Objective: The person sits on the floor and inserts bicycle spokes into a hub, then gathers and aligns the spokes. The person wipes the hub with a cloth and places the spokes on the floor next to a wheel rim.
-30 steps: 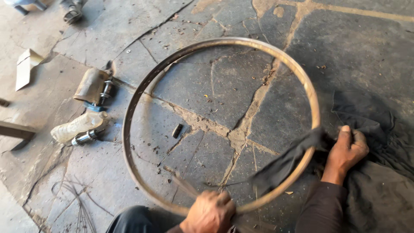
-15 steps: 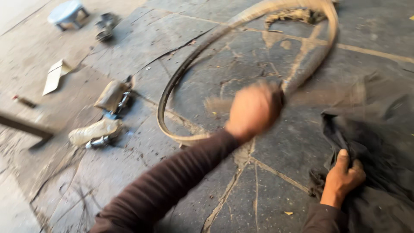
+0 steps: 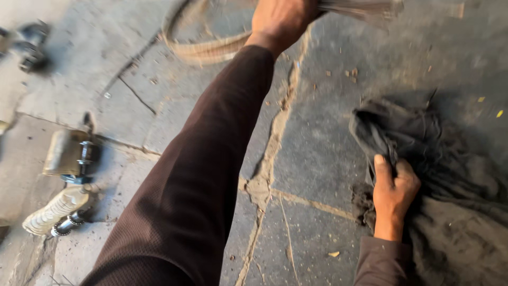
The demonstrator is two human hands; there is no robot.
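Note:
My left hand (image 3: 280, 18) is stretched far forward at the top of the view, closed on a metal wheel rim (image 3: 203, 50) that is blurred with motion and lifted off the stone floor. Only part of the rim shows; the rest runs out of frame. My right hand (image 3: 392, 193) rests low at the right, its fingers pinching a fold of dark grey cloth (image 3: 423, 143) that lies crumpled on the floor.
A plastic bottle (image 3: 55, 209) and a small metal can with dark hub parts (image 3: 71, 156) lie at the left. More metal parts (image 3: 29, 50) sit at the far upper left. A wide crack (image 3: 264, 175) runs through the stone slabs.
My left hand has lifted the rim from flat on the floor and swung it up and away. The view has tilted toward the right. My right hand stays on the cloth.

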